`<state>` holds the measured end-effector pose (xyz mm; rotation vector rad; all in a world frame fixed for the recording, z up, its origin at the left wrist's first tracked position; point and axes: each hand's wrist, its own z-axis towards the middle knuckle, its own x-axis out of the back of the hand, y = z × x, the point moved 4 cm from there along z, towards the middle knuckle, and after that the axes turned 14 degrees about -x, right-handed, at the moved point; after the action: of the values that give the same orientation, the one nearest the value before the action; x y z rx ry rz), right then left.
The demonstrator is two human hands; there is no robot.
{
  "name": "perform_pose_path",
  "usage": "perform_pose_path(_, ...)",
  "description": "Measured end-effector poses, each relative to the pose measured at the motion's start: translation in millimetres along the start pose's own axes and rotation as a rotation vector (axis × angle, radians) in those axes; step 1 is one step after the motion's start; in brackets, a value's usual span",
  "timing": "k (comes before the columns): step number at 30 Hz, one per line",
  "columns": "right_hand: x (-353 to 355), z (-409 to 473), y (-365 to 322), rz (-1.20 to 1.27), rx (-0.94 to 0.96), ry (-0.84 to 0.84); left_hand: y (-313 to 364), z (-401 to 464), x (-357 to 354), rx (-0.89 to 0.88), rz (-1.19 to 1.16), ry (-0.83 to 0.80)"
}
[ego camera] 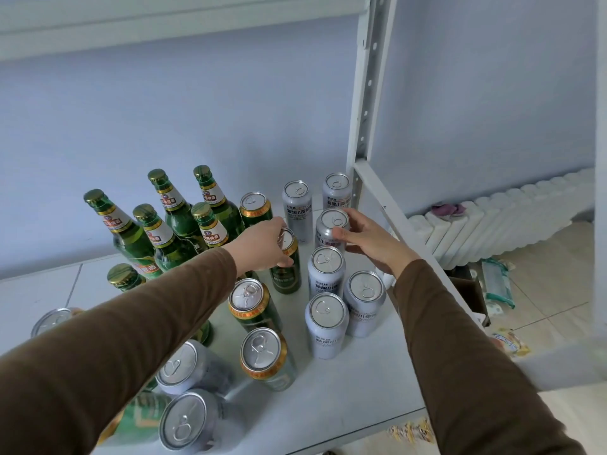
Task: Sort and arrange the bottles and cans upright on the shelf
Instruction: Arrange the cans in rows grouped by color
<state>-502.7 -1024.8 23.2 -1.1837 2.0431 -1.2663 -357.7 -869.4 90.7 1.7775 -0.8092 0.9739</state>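
Note:
Several green glass bottles point(170, 238) with gold caps stand upright at the back left of the white shelf point(354, 399). Green cans and grey cans stand in rows to their right. My left hand point(262, 246) grips the top of an upright green can point(287, 274) in the middle. My right hand point(368, 239) holds the side of an upright grey can point(330, 229) near the shelf's right post. Two grey cans point(189, 366) sit tilted at the front left, beside a green can point(141, 418) lying partly under my left sleeve.
The shelf's white metal post point(368, 93) and side rail point(400, 224) run along the right. Beyond it on the tiled floor lie a white radiator point(492, 221), a cardboard box point(469, 290) and packets. An upper shelf board point(164, 21) hangs overhead.

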Motion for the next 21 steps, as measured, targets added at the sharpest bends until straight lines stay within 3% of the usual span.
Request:
perform_pose_path(10, 18.4, 9.8, -3.4, 0.117, 0.056, 0.143, 1.0, 21.5, 4.3, -0.003, -0.045, 0.039)
perform_pose_path(15, 16.8, 6.6, -4.3, 0.091, 0.046, 0.129, 0.5, 26.1, 2.9, -0.007, -0.053, 0.040)
perform_pose_path(21, 12.4, 5.7, -8.2, -0.033, 0.104, 0.280, -2.4, 27.0, 4.5, -0.025, -0.062, 0.047)
